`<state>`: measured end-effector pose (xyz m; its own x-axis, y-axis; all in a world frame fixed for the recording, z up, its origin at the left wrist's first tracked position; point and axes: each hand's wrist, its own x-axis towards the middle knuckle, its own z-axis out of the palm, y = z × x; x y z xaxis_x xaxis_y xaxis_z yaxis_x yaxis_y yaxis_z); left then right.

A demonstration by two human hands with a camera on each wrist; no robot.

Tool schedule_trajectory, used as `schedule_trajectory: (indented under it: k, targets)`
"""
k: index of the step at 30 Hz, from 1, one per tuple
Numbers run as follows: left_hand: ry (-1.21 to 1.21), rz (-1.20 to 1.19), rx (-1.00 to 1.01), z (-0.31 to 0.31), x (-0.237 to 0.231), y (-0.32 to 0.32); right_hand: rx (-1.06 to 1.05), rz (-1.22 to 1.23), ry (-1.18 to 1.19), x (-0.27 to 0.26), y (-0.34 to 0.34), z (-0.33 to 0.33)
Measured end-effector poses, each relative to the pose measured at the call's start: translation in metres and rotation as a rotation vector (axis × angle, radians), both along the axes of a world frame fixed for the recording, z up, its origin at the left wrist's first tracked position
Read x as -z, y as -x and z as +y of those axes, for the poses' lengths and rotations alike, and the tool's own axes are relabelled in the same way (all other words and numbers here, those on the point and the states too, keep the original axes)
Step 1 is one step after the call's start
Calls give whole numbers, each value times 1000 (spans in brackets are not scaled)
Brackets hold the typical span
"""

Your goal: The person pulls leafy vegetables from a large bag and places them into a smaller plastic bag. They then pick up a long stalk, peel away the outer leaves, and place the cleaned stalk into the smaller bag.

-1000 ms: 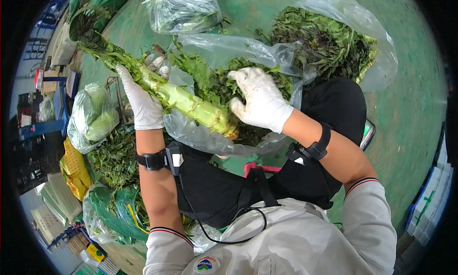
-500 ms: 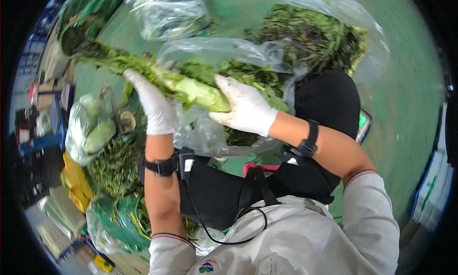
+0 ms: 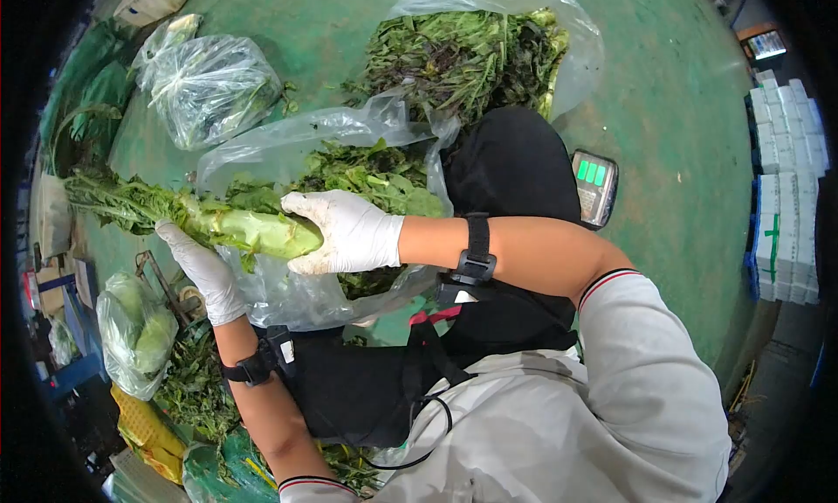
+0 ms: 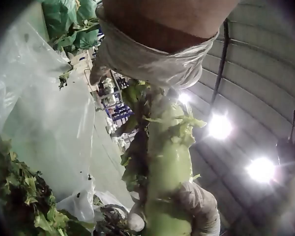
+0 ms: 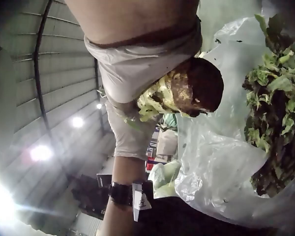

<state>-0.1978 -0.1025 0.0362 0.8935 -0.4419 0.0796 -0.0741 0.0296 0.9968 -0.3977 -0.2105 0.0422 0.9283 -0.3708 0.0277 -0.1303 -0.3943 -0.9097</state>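
Note:
A stem lettuce (image 3: 253, 230) with a thick pale green stalk lies across both hands, its leafy top pointing left in the head view. White-gloved, my left hand (image 3: 205, 274) holds it from below near the leaves. My right hand (image 3: 351, 232), also gloved, grips the butt end, with fingers and thumb on either side of the stalk. In the right wrist view the brown butt (image 5: 206, 88) shows past the glove. Beneath the stalk, an open clear plastic bag (image 3: 275, 298) contains leafy stem lettuce (image 3: 375, 167). My left thumb is hidden in the head view.
Another open bag (image 3: 583, 62) of leafy stalks (image 3: 454, 62) lies beyond my knee. A scale (image 3: 595, 187) with a green display sits at the right. Knotted bag (image 3: 214, 88), bagged pale vegetables (image 3: 135, 333) and yellow sack (image 3: 144, 433) stand left; stacked white boxes (image 3: 786, 189) are far right.
My right hand has gone from beside the stalk, over the bagged leaves, to gripping its butt end. The stalk has turned closer to level, and the head view has swung right.

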Motion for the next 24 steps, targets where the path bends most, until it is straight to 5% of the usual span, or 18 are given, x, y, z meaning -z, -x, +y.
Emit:
schedule_trajectory:
  k: [5,8,11,13,15,17,24]
  targets:
    - [132,-31,0,-2,-10,10,44,-98,-60,11,0,0]
    - [-10,-195,-168,9,6,-13,28,-98,-80,3,4,-6]
    - [-211,-76,-294,15,-6,-17,87,-108,-26,8,5,-9]
    - [-185,-524,-340,24,16,-30,83,24,-108,-14,12,-15]
    - [-506,-1074,-252,19,-13,-1,108,7,-37,-2,14,-22]
    - [-439,-1246,-48,2,-19,21,130,5,-182,-15,23,-32]
    - [-1005,-1704,346,-47,-85,48,-117,57,247,-48,59,-74]
